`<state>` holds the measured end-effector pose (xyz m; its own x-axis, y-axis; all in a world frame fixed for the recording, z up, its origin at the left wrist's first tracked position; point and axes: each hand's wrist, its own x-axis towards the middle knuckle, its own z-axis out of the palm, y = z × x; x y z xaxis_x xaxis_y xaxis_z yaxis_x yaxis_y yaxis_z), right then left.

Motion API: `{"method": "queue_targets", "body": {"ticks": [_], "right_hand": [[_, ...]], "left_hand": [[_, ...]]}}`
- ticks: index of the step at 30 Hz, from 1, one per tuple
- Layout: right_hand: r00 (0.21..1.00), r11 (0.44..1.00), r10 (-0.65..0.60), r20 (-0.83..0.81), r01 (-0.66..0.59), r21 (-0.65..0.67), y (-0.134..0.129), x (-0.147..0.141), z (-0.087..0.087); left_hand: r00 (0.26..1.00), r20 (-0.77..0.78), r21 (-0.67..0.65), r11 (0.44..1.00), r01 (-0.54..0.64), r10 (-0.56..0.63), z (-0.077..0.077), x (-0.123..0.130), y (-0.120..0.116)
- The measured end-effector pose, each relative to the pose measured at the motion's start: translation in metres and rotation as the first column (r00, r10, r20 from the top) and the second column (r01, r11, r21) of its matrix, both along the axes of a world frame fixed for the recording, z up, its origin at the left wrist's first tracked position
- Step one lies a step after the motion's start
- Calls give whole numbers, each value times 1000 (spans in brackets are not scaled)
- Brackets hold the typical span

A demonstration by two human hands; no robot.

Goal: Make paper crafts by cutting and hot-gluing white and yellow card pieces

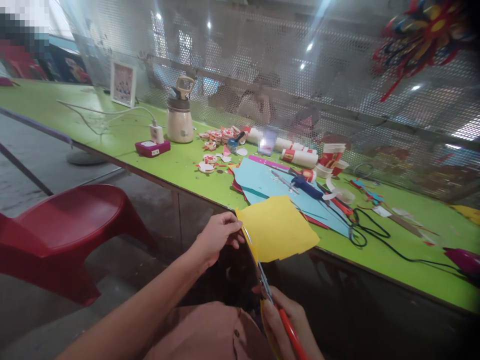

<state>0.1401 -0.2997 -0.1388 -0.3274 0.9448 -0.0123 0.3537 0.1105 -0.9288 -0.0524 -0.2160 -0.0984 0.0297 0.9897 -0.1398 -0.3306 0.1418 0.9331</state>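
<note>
A yellow sheet of paper is held out over the front edge of the green table. My left hand pinches its left corner between thumb and fingers. Below the sheet, my right hand is wrapped round scissors with red-orange handles. The scissor blades point up and left, lying along the left edge of the yellow paper, where a narrow strip shows. Part of a yellow piece also shows beside my right hand, near the handles.
On the green table lie blue sheets, a dark blue glue gun with a black cable, paper cups, paper rolls and small paper crafts. A beige spray bottle stands behind. A red chair is at left.
</note>
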Motion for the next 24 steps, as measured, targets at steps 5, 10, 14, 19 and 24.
{"method": "queue_targets", "body": {"ticks": [5,10,14,19,24], "right_hand": [[1000,1000,1,-17,-2,-22,1,0,-1],[1000,1000,-12,5,12,3,1,-1,-2],[1000,1000,1,14,-1,23,0,0,-3],[999,999,33,-5,-33,-13,-1,3,-5],[1000,1000,22,1,-22,4,0,2,-3]], "left_hand": [[1000,-15,12,1000,0,0,1,1,0],[1000,-8,-2,1000,5,-5,-1,0,2],[1000,0,-3,1000,-28,28,-2,-1,3],[999,-7,7,999,-43,43,-3,0,3],[999,-10,8,999,-37,37,-2,2,0]]}}
